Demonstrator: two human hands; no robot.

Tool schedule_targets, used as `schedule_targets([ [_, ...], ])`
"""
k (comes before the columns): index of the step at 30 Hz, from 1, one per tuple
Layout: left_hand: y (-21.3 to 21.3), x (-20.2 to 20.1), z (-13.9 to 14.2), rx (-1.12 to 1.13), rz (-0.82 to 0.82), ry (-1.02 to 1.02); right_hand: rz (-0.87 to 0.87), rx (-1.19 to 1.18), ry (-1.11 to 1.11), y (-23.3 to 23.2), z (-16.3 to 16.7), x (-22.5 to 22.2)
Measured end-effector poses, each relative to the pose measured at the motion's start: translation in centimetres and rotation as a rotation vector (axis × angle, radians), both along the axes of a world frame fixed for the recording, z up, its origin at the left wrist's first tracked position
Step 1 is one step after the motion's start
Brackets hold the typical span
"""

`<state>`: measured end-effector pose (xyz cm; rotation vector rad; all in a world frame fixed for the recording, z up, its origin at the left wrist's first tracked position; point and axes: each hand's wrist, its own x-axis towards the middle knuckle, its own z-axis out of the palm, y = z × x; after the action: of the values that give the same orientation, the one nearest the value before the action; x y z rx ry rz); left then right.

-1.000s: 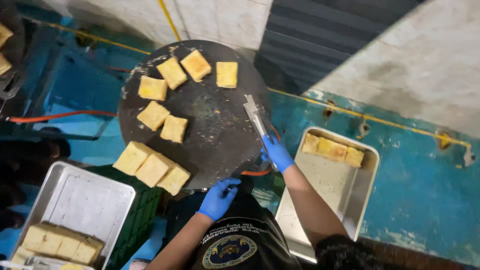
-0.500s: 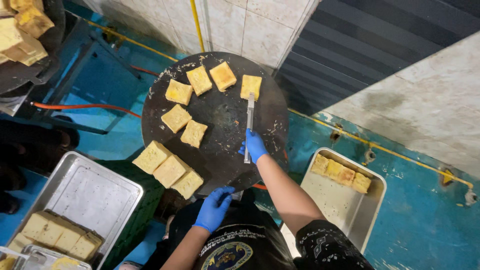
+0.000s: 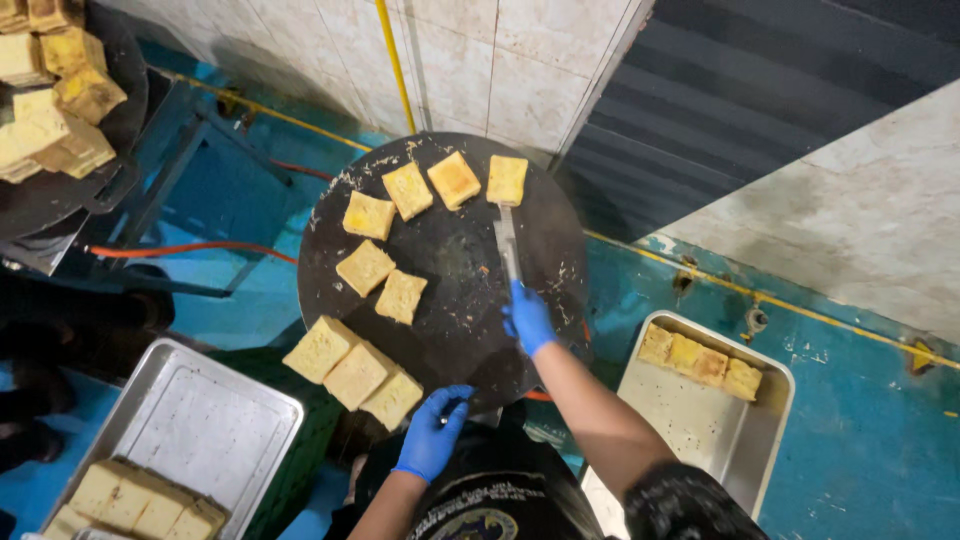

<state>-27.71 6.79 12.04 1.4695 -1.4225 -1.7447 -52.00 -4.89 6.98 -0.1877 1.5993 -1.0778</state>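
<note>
A round black griddle [image 3: 460, 300] carries several yellow toasted bread squares. My right hand [image 3: 528, 317], in a blue glove, grips a metal spatula [image 3: 507, 246] whose blade reaches the far bread square [image 3: 507, 180]. My left hand [image 3: 433, 434], also blue-gloved, rests at the griddle's near rim with nothing in it, fingers slightly apart. Three thicker squares [image 3: 355, 368] lie in a row at the near left edge of the griddle.
A metal tray [image 3: 740, 440] at the right holds a row of bread squares. Another steel tray [image 3: 200, 430] at the lower left has squares at its near end. A second griddle [image 3: 60, 190] piled with bread stands upper left. Tiled wall behind.
My right hand has pushed the spatula forward across the griddle to the far bread square. The view has shifted, bringing the griddle lower and more central. My left hand stays at the near rim.
</note>
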Motion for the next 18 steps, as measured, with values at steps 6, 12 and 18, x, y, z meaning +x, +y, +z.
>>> schedule_targets([
  [6,-9.5,-3.8,1.0,-0.229,-0.188,0.021,0.204,0.036,0.352,-1.4,1.3,-11.7],
  [12,-25.2,-15.2,-0.7,-0.484,-0.250,-0.182,0.613,0.184,0.718,-7.8,2.3,-19.0],
  [18,-32.4,-20.5,-2.8,-0.208,-0.186,-0.324,0.849,0.095,0.823,-13.2,3.1,-22.0],
])
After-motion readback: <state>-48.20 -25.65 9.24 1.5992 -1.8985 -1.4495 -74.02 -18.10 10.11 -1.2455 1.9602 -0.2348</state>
